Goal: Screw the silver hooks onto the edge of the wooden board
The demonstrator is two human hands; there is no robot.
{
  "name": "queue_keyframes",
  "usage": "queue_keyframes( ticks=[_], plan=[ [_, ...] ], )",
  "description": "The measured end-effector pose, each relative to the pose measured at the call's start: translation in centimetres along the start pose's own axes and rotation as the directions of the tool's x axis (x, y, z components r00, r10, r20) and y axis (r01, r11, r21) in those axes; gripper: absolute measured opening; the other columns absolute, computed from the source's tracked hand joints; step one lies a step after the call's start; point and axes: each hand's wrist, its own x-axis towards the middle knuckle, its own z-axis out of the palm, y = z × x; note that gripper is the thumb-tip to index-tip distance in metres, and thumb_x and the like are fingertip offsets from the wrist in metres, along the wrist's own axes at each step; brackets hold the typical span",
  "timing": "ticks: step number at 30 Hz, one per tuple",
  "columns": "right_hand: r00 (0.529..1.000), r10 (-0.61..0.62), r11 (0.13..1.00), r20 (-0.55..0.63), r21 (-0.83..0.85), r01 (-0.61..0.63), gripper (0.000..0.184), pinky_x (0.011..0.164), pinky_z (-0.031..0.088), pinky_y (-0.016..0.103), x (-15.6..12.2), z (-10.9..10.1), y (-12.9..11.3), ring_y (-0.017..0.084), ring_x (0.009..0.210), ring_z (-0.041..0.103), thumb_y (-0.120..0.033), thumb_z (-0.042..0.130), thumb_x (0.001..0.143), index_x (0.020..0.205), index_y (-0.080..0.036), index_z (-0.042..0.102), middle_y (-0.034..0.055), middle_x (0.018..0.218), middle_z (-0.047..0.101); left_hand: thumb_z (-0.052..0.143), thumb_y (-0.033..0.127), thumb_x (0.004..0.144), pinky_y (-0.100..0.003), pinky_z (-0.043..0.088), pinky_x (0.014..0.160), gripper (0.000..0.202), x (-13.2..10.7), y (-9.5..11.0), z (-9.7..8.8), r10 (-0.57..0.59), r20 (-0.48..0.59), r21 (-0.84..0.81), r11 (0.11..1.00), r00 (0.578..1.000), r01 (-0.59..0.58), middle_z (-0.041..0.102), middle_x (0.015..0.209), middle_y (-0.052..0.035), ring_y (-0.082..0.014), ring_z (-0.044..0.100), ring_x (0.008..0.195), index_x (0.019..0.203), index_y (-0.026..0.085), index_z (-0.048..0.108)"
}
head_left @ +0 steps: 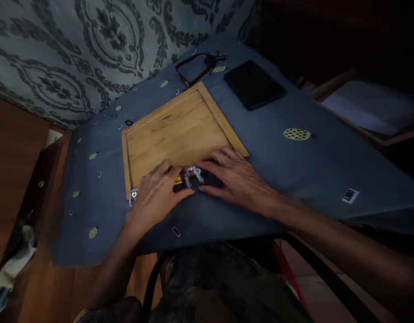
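Observation:
A shallow wooden tray (175, 130) lies on a table covered by a blue cloth (294, 166). At the tray's near edge sits a small tool with metal jaws (193, 174) and a yellow and black part (178, 181). My left hand (156, 197) rests on its left side, fingers curled over the yellow part. My right hand (237, 177) lies on its right side, fingers stretched toward the metal jaws. A small metal bracket (132, 194) pokes out left of my left hand.
A black tablet (254, 84) and a pair of glasses (198, 67) lie at the table's far end. Patterned wallpaper (92, 54) stands behind. Wooden furniture (15, 170) is on the left, a bench with white cloth (371, 107) on the right.

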Motion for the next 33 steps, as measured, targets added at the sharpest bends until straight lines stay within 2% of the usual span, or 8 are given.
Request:
queue_keyframes(
  ticks=[5,15,26,29,33],
  plan=[
    [1.000,-0.006,1.000,0.006,-0.015,0.006,0.039,0.096,0.050,0.048,0.0,0.0,0.0,0.031,0.111,0.055,-0.035,0.068,0.094,0.127,-0.015,0.068,0.0140,0.117,0.065,0.074,0.046,0.089,-0.036,0.054,0.076,0.034,0.0,0.0,0.1,0.003,0.004,-0.012,1.000,1.000,-0.003,0.063,0.103,-0.0057,-0.0264,0.069,0.096,0.112,0.020,0.071],
    [1.000,0.001,1.000,-0.004,-0.013,-0.001,0.037,0.096,0.050,0.049,0.0,0.0,-0.1,0.031,0.111,0.055,-0.034,0.068,0.094,0.127,-0.018,0.068,0.0130,0.116,0.065,0.076,0.047,0.087,-0.035,0.054,0.073,0.034,0.1,-0.1,0.1,0.004,-0.014,-0.031,0.999,1.000,-0.005,0.063,0.099,-0.0051,-0.0251,0.068,0.092,0.108,0.020,0.073],
    [0.999,0.014,1.000,0.031,0.014,-0.015,0.039,0.096,0.049,0.048,0.1,-0.5,-0.3,0.031,0.111,0.053,-0.037,0.069,0.094,0.127,-0.017,0.067,0.0135,0.116,0.065,0.075,0.046,0.087,-0.036,0.055,0.075,0.036,-0.1,-0.4,0.1,0.011,-0.013,-0.055,0.998,1.000,-0.012,0.065,0.099,-0.0047,-0.0254,0.068,0.092,0.113,0.022,0.071],
    [1.000,0.015,1.000,0.023,0.011,-0.015,0.041,0.098,0.049,0.048,0.0,-0.5,-0.3,0.031,0.111,0.053,-0.039,0.071,0.093,0.126,-0.015,0.067,0.0141,0.117,0.065,0.075,0.044,0.088,-0.036,0.054,0.077,0.037,-0.4,-0.9,-0.5,0.001,-0.073,-0.065,0.998,0.997,-0.006,0.067,0.102,-0.0059,-0.0264,0.069,0.094,0.117,0.021,0.069],
    [1.000,0.020,1.000,0.001,-0.008,-0.020,0.040,0.096,0.049,0.047,0.1,-0.2,-0.4,0.031,0.109,0.054,-0.039,0.070,0.094,0.124,-0.013,0.068,0.0147,0.115,0.066,0.075,0.045,0.088,-0.033,0.053,0.077,0.038,-0.7,-1.2,-1.9,0.007,-0.249,-0.186,0.981,0.969,-0.055,0.071,0.105,-0.0057,-0.0241,0.071,0.095,0.118,0.022,0.068]
  ],
)
